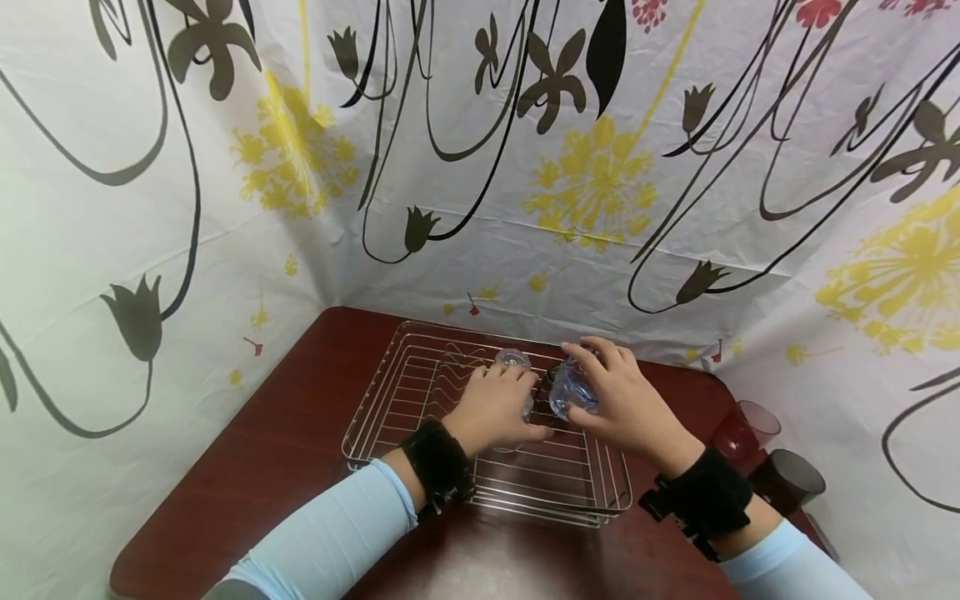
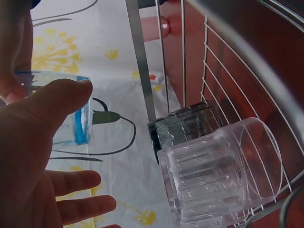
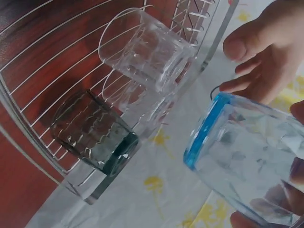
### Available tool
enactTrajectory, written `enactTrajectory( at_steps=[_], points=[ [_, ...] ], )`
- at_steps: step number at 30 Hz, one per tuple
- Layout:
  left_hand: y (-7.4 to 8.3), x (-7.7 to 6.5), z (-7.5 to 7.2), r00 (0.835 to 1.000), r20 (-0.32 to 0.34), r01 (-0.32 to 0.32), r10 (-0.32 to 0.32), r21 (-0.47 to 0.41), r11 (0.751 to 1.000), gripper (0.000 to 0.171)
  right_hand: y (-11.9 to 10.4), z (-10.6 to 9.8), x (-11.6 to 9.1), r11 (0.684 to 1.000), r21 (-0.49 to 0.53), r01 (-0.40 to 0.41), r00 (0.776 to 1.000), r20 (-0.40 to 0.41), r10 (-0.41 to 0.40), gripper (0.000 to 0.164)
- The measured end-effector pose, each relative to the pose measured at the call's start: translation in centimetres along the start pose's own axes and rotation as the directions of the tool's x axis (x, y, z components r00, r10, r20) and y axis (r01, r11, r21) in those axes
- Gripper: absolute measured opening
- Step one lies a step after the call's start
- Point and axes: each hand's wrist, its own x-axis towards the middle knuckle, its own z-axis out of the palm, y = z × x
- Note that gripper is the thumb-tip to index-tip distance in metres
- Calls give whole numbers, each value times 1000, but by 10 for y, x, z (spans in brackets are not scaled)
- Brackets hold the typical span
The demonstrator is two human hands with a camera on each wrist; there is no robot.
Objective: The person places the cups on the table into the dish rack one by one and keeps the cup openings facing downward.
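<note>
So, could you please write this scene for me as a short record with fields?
Left hand: above the wire rack, holding nothing
Right hand: grips a blue-tinted glass, also above the rack
In the rack: two clear glasses and a dark glass, upside down
Right of the rack: a red glass and a smoky glass
Backdrop: white sheet with printed flowers

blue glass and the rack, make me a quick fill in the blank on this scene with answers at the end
1. The blue glass is held in the person's ____ hand.
2. The dark glass rests upside ____ in the rack.
3. The rack stands on a red-brown ____.
4. At right in the head view, a dark cup is beside a ____ one.

Answers: right; down; table; red
</note>
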Motion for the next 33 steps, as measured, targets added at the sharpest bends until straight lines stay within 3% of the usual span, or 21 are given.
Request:
enactTrajectory(
  at_steps=[9,17,21,25,28,33],
  points=[
    [1,1,2,1000,-20,-21,20,-55,998,93,-17,2,1,995,66,80,995,-60,-77,78],
    [-1,3,4,992,-63,-114,107,-125,986,81,-16,7,-1,991,100,86,994,-76,-79,79],
    [-4,4,5,990,-69,-137,125,-220,966,70,-14,10,-2,989,119,92,993,-79,-83,80],
    [-9,4,6,988,-54,-156,146,-333,930,63,-10,13,-5,984,156,90,994,-78,-78,80],
    [-11,4,6,987,-41,-158,154,-361,919,67,-8,14,-8,981,175,78,995,-70,-67,80],
    [-12,2,4,990,-28,-142,141,-351,926,79,-4,15,-10,981,180,73,997,-52,-65,80]
  ],
)
